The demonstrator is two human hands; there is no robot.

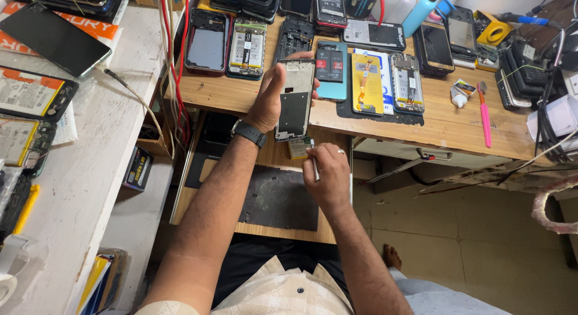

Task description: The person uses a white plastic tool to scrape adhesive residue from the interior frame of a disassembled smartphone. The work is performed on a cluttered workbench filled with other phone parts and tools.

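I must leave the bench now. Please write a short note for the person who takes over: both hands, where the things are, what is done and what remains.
Left hand: holds a phone frame upright above the wooden bench, fingers around its edges.
Right hand: holds a thin metal tool, tip up, just under the frame's lower end, beside a small part.
Done: the frame is bare, insides exposed.
Left: cannot tell which parts still go in; more opened phones lie on the bench behind.

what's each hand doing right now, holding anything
Left hand: closed on the phone frame, held upright above the desk.
Right hand: closed on a slim metal tool.
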